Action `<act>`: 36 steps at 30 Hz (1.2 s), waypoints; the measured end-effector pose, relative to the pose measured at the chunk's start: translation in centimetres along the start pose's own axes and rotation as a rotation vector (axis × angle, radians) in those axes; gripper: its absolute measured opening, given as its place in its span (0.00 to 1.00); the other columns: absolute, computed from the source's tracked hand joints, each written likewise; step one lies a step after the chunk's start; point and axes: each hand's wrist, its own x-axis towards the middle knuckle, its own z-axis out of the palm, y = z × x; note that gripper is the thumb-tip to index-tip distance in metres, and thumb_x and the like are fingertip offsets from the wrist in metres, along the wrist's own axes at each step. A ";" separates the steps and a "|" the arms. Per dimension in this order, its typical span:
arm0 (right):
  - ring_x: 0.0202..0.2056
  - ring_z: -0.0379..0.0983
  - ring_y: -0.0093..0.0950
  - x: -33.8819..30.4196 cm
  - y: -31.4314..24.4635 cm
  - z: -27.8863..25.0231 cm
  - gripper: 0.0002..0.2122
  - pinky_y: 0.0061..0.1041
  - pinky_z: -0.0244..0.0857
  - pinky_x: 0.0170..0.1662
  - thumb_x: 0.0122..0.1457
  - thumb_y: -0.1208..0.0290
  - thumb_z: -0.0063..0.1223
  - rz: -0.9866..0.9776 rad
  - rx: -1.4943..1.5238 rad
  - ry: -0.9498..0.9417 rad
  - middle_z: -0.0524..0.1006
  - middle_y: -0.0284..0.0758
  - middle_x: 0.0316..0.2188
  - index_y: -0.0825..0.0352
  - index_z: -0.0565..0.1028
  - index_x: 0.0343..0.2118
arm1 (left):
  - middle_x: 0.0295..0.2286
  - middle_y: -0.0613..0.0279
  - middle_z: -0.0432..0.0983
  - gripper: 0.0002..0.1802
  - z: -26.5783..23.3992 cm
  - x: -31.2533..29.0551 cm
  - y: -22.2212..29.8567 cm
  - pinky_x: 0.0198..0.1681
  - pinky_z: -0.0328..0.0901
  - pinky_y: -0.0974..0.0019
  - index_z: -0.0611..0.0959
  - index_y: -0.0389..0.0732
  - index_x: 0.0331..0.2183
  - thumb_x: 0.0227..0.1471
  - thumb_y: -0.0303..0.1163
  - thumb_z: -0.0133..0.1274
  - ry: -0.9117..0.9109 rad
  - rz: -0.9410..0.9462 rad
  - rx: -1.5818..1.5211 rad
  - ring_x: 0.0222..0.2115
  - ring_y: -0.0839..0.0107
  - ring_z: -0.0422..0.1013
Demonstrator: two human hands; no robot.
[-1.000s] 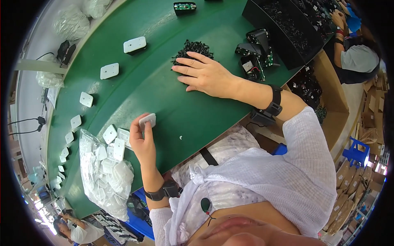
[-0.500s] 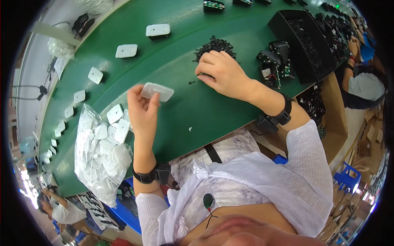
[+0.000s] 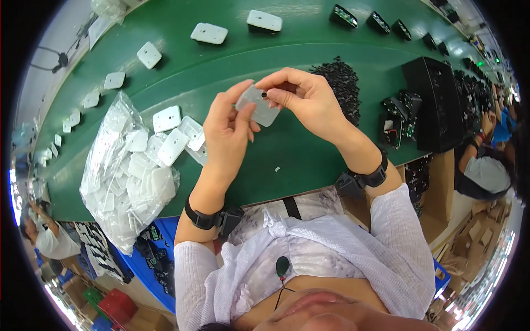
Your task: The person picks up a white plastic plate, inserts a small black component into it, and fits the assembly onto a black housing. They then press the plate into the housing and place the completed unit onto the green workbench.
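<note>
A white plastic cover [image 3: 265,114] is held between the thumb and fingers of my left hand [image 3: 231,118], tilted above the green table. My right hand [image 3: 301,98] pinches a small black part [image 3: 264,95] against the cover's upper right edge; its exact kind is too small to tell. Just beyond my right hand lies a pile of small black parts [image 3: 339,88]. To the left of my left hand, a clear plastic bag [image 3: 118,182] spills several loose white covers [image 3: 173,147] onto the table.
White-topped units [image 3: 210,33] stand in a curved row along the far side, with open black housings [image 3: 379,22] at the right. A black bin [image 3: 433,105] and loose circuit-board assemblies [image 3: 401,116] lie at the right edge. Other people [image 3: 486,165] sit at both ends.
My right hand has left the pile with a small black part and met the cover. My left hand has brought the cover right and up. My view has turned, shifting the table.
</note>
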 end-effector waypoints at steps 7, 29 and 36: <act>0.34 0.72 0.20 0.1 0.6 0.8 0.08 0.18 0.68 0.38 0.59 0.80 0.55 0.010 -0.012 0.042 0.74 0.32 0.33 0.70 0.70 0.39 | 0.29 0.59 0.71 0.11 -0.1 0.1 -0.5 0.19 0.66 0.73 0.81 0.36 0.38 0.52 0.16 0.52 0.029 0.311 0.279 0.19 0.74 0.71; 0.27 0.67 0.12 -0.6 0.3 0.7 0.05 0.13 0.61 0.31 0.57 0.73 0.60 0.071 -0.253 0.124 0.75 0.26 0.27 0.68 0.76 0.31 | 0.33 0.57 0.73 0.08 0.1 0.2 -0.2 0.33 0.72 0.71 0.73 0.30 0.42 0.59 0.19 0.47 0.037 -0.114 -0.284 0.29 0.69 0.77; 0.29 0.71 0.14 -0.3 1.7 1.3 0.04 0.15 0.64 0.32 0.59 0.75 0.57 -0.042 -0.357 0.124 0.76 0.29 0.28 0.70 0.75 0.32 | 0.37 0.58 0.73 0.06 -0.2 -0.2 -0.8 0.41 0.72 0.69 0.74 0.29 0.39 0.60 0.22 0.48 -0.031 -0.144 -0.333 0.36 0.68 0.77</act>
